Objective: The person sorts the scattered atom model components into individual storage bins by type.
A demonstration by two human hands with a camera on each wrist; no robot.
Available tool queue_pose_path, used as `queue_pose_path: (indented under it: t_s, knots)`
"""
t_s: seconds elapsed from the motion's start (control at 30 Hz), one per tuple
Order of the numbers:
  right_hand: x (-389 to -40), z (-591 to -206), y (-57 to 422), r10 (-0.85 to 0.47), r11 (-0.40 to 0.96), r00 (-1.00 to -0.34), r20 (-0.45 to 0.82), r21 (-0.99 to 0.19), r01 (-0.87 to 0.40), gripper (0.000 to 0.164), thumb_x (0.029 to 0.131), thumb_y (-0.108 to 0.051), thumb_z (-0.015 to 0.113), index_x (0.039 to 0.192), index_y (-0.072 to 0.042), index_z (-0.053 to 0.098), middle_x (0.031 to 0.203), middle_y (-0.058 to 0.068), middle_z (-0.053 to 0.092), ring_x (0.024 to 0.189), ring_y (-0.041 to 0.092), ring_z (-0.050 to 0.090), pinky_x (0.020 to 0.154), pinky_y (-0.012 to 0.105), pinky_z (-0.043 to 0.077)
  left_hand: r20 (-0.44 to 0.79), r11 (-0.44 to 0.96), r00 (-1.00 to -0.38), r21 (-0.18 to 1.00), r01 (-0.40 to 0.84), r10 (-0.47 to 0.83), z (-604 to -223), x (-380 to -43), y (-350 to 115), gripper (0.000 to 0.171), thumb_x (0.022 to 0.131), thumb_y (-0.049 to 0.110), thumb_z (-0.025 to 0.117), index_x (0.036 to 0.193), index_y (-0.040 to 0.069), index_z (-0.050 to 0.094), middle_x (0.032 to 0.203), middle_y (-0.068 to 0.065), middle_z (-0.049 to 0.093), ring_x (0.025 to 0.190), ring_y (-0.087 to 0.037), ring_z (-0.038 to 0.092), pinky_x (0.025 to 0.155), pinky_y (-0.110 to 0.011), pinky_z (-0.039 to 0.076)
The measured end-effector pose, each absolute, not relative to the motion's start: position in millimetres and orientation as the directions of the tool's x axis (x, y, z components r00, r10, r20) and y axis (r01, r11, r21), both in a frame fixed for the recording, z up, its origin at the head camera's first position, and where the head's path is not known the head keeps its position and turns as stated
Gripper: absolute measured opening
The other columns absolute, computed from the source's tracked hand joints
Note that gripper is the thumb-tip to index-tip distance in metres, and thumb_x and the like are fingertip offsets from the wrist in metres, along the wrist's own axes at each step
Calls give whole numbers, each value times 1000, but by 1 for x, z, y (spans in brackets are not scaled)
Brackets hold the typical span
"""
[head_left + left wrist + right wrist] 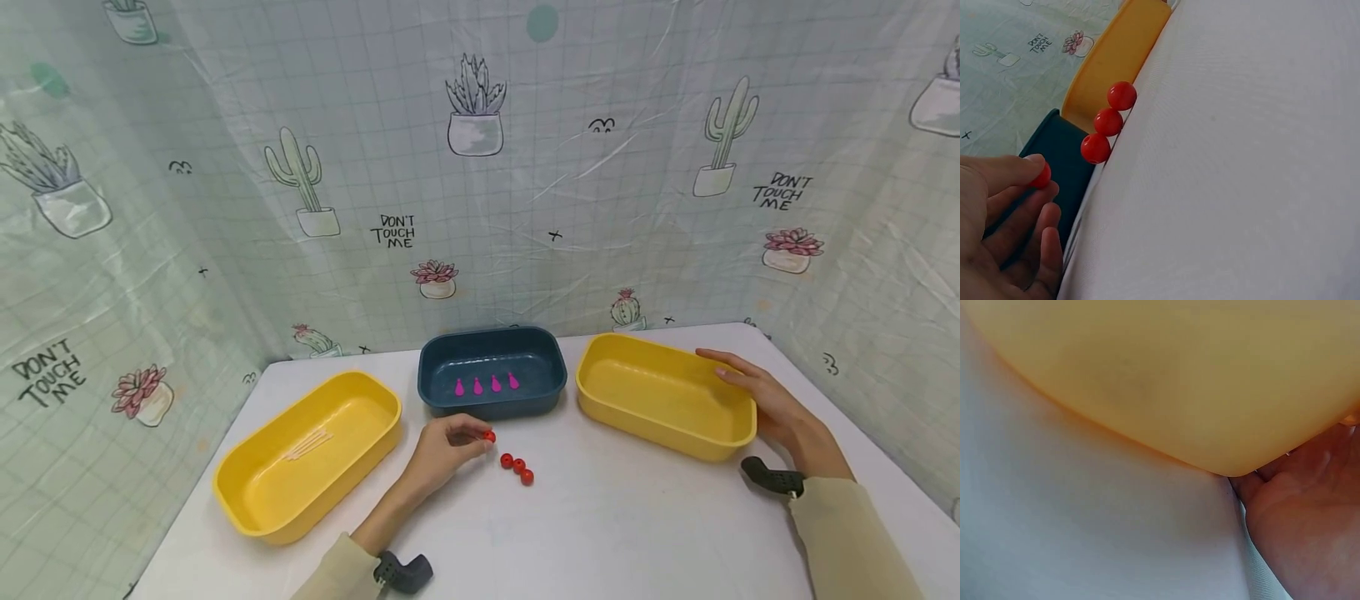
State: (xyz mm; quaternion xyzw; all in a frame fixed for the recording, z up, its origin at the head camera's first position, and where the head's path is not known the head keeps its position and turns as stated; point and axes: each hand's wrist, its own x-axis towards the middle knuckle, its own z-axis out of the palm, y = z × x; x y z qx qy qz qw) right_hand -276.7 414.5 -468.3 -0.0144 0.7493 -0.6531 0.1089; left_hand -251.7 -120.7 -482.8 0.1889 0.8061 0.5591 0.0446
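Soft, even light — right wrist view dim, blurred

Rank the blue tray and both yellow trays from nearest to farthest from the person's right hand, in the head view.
1. Right yellow tray: just beside the right hand.
2. Blue tray: middle, toward the back.
3. Left yellow tray: far left.

The left hand (pixel 1013 229) pinches one red bead (pixel 1042 177) with thumb and finger, before a teal tray (pixel 1060 142). Three other red beads (pixel 1108 122) form a row; behind is a yellow tray (pixel 1116 50).
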Motion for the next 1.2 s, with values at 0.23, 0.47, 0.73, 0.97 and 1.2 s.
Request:
queue_pose_path:
  t_s: [0.23,0.47,0.73,0.97,1.2]
  knots:
    - [-275,-469,413,-151,132,-976,-155,-982,136,57,109,-35,50,163,-33,32,138,-28,47,115,0,64,95,23,58,166,294,-929,917,268,330,-480,-252,-117,24,91,18,80,113,11,77,103,-5,79,89,-13,68,78,-21,57]
    - [-276,-466,412,-146,121,-975,-169,-981,152,58,108,-37,51,163,-34,32,138,-27,46,114,1,64,96,24,58,163,269,-934,929,253,317,-470,-248,-109,25,91,21,79,115,12,77,104,-5,78,90,-15,67,73,-22,58]
    - [-275,-468,414,-160,117,-974,-159,-983,141,56,109,-35,49,163,-33,32,137,-28,47,113,-1,65,95,23,58,204,269,-927,917,293,316,-463,-249,-95,22,92,20,78,114,15,77,103,-5,79,91,-14,67,77,-21,57]
    - [-275,-469,415,-162,100,-973,-163,-984,148,56,109,-35,49,162,-34,33,139,-27,49,114,1,65,96,25,58,233,195,-926,934,298,298,-451,-253,-82,25,92,20,79,116,15,76,109,-7,78,96,-16,70,84,-19,57]
    - [-275,-468,415,-165,98,-973,-163,-984,149,56,109,-35,49,163,-32,32,137,-28,51,114,1,65,95,24,58,289,139,-910,930,341,296,-443,-259,-68,26,91,14,79,117,11,76,112,-11,77,95,-13,69,84,-18,56]
